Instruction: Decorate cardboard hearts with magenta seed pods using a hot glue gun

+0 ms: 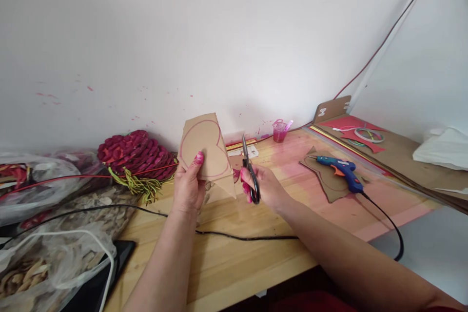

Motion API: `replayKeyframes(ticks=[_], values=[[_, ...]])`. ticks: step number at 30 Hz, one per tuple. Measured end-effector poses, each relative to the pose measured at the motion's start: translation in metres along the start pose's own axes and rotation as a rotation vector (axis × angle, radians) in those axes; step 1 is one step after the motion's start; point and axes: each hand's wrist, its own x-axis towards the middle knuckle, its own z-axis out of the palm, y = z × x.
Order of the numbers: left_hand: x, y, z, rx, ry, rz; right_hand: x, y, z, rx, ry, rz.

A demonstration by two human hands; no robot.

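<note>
Cardboard [209, 137], tan, flat, red-outlined, pinched in the left fingers [196, 165]: probably light and stiff, best held by its margins. Right fingers [245, 187] grasp black-handled metal scissors [250, 171].

Classifiable as a craft workshop. Identifiable by glue gun [347, 169] and cardboard sheets [398, 160] at right of frame, pink-stained cup [280, 133] right of centre, pink-smeared wooden worktop [234, 263], spattered wall [219, 34], and plastic bags [78, 270] at lower left.

Matt cardboard sheet [212, 148], metal-bladed scissors [247, 159], plastic glue gun [343, 167], smooth wooden tabletop [234, 265].
</note>
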Motion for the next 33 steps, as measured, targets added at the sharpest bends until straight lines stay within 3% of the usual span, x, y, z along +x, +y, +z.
replayKeyframes(ticks=[5,10,14,20,25,29,33], values=[[-0.001,0.001,0.003,-0.026,0.041,0.014,-0.007,0.008,0.005,-0.081,-0.173,-0.037],[0.001,0.002,0.005,-0.074,0.150,0.029,-0.007,0.017,0.004,-0.090,-0.205,-0.119],[-0.002,-0.005,0.005,-0.084,0.142,-0.039,-0.003,0.015,0.006,-0.034,-0.095,-0.144],[-0.008,-0.011,0.004,-0.008,0.039,-0.215,0.004,0.002,-0.004,0.162,0.274,-0.162],[0.000,-0.003,-0.004,0.049,-0.020,-0.259,0.007,-0.012,-0.015,0.152,0.432,-0.303],[0.004,0.002,-0.010,0.079,-0.097,-0.243,0.008,-0.018,-0.019,0.169,0.483,-0.454],[0.001,-0.001,-0.007,0.032,-0.027,-0.203,0.006,-0.017,-0.016,0.322,0.412,-0.391]])
